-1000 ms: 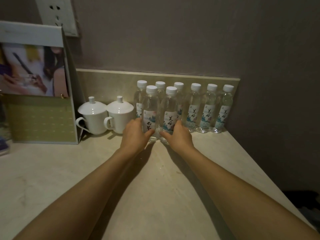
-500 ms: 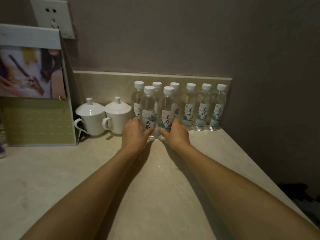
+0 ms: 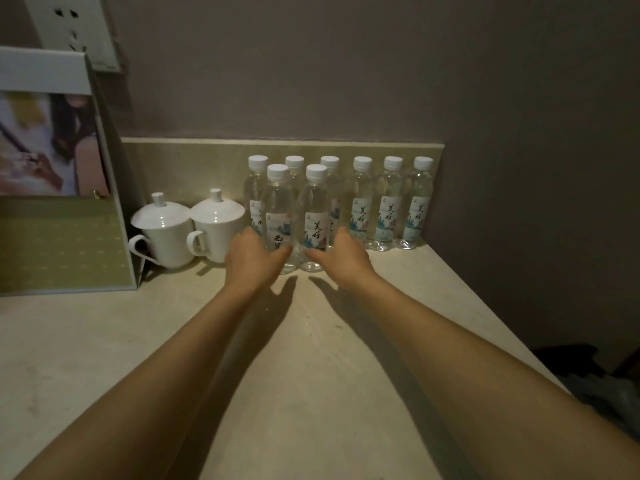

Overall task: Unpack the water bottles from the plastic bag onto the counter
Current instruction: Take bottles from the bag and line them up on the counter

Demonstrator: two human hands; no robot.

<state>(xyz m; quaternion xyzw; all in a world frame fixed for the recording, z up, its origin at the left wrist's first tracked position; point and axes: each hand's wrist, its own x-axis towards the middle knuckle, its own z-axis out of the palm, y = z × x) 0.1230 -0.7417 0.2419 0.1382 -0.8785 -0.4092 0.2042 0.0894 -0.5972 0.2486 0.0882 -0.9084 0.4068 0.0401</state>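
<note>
Several clear water bottles with white caps stand upright on the beige counter (image 3: 311, 358). Most form a back row (image 3: 391, 202) along the low backsplash. Two more stand just in front of it: a front left bottle (image 3: 277, 209) and a front right bottle (image 3: 316, 209), side by side and touching. My left hand (image 3: 251, 258) wraps the lower part of the front left bottle from its left side. My right hand (image 3: 341, 256) wraps the base of the front right bottle from its right side. Both thumbs lie across the bottles' fronts. No plastic bag is in view.
Two white lidded cups (image 3: 166, 233) (image 3: 218, 223) stand just left of the bottles. A tall printed paper bag (image 3: 62, 237) stands at the far left under a wall socket (image 3: 69, 26). The counter's edge runs diagonally at the right, with dark things (image 3: 588, 393) below it.
Both hands stay on the two front bottles, which have hardly shifted. The camera view has drifted slightly, so the row sits a little lower in the frame.
</note>
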